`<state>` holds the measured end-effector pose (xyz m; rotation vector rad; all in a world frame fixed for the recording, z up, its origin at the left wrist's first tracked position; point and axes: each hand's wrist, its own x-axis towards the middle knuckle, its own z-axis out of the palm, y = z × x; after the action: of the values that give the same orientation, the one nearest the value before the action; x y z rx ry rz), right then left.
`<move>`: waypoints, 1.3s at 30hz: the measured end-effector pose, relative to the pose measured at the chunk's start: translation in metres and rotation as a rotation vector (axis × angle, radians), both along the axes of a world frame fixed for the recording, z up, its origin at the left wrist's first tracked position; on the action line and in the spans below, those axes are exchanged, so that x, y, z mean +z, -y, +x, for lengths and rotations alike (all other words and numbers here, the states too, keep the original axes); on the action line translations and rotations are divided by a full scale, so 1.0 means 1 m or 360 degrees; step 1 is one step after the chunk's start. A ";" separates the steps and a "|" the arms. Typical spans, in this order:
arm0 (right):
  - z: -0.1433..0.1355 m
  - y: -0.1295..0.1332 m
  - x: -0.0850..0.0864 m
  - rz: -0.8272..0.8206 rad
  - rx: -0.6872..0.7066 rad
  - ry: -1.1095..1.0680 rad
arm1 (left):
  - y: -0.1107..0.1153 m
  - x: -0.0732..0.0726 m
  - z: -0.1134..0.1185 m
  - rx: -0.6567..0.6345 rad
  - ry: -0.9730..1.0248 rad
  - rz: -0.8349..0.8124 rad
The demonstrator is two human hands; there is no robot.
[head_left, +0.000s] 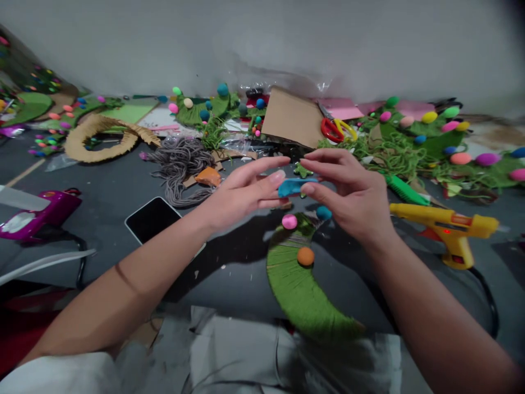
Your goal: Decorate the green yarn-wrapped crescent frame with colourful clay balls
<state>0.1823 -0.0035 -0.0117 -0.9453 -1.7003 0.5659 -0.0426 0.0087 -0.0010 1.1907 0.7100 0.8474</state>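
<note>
Both hands are raised over the dark table with a flattened blue piece (pixel 292 187) between them. My right hand (pixel 348 191) pinches its right end between thumb and fingers. My left hand (pixel 250 189) has its thumb at the left end, with the other fingers stretched out. Below lies a curved green yarn-wrapped shape (pixel 297 279), bearing a pink ball (pixel 289 221), an orange ball (pixel 305 256) and a blue ball (pixel 324 212) near its upper end. A small green textured piece (pixel 303 169) shows behind the hands.
A yellow glue gun (pixel 455 224) lies right, beside a green-handled tool (pixel 408 190). Left are a phone (pixel 151 220), a purple glue gun (pixel 49 213) and grey yarn (pixel 180 161). Cardboard (pixel 293 117), scissors (pixel 334 130) and decorated green pieces (pixel 438 139) line the back.
</note>
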 end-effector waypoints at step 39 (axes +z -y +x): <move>-0.022 0.007 -0.010 -0.0143 0.0079 0.0146 | 0.006 -0.010 0.002 0.0001 -0.0427 0.0465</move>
<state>0.1603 -0.0104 -0.0222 -1.0087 -1.7968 0.6445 -0.0410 0.0029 -0.0107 1.5867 0.8217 0.8186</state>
